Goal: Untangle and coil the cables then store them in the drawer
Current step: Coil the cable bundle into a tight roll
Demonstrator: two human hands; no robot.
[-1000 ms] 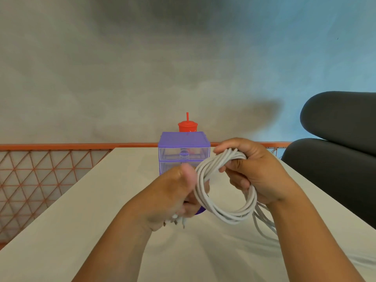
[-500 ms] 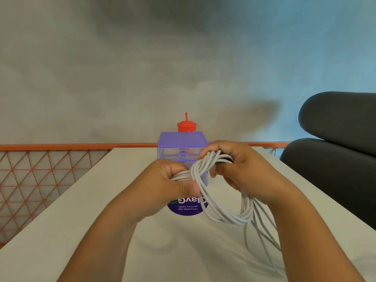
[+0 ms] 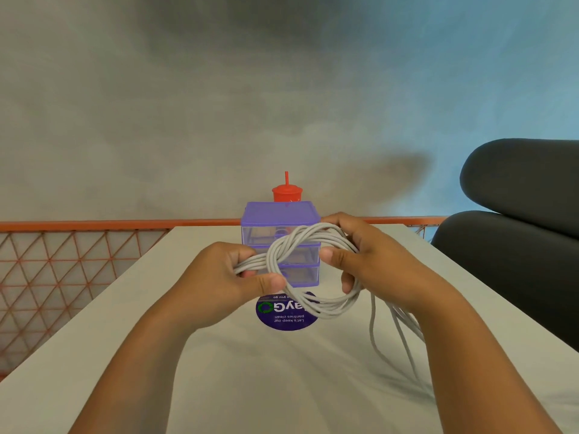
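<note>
A coil of white cable (image 3: 313,303) hangs in the air between both hands, above the table. My left hand (image 3: 225,277) grips a bundle of strands at the coil's left side, where they cross. My right hand (image 3: 369,261) holds the coil's right side, fingers through the loop. Loose cable strands (image 3: 398,333) trail down from the right hand onto the table. Behind the coil stands a small purple drawer unit (image 3: 280,214) with clear drawers, all closed as far as I can see.
A round purple sticker (image 3: 282,321) lies on the white table (image 3: 156,355) in front of the drawer unit. A red cup with a straw (image 3: 286,192) stands behind it. An orange mesh railing (image 3: 62,261) runs on the left, a dark cushioned seat (image 3: 517,214) on the right.
My left hand has moved up and left, pulling a bundle of strands sideways out of the coil. The coil has widened and the purple sticker now shows beneath it.
</note>
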